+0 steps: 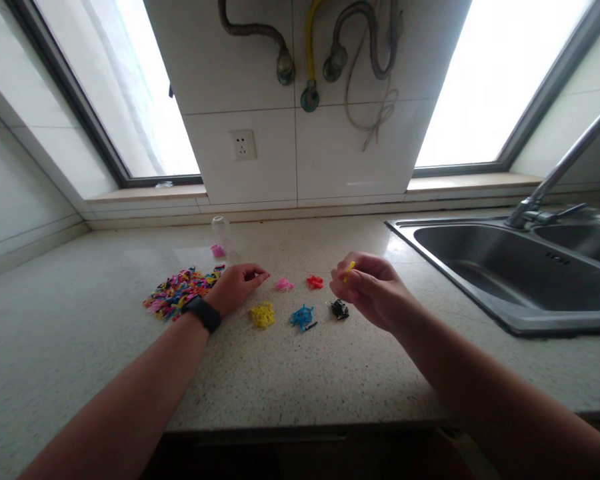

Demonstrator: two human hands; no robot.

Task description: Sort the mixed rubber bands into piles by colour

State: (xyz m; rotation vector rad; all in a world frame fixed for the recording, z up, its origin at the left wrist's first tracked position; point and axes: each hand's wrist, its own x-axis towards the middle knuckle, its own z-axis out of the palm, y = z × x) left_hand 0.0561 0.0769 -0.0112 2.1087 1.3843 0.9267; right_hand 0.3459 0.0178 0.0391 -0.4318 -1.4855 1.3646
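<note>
While a large mixed heap (173, 293) is left on the table (290, 373), five colours lie sorted: yellow pile (263, 315), blue pile (301, 317), pink pile (283, 285), red pile (315, 283), black pile (339, 309). Right hand (370, 288) pinches a yellow piece (350, 269); left hand's (237, 287) grip cannot be told.

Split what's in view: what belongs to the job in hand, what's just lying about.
Likely job:
multicoloured mixed pile
yellow strip in right hand
small yellow heap
pink heap
red heap
blue heap
black heap

Apparently uninvolved:
clear rounded container
steel sink
chrome tap
</note>
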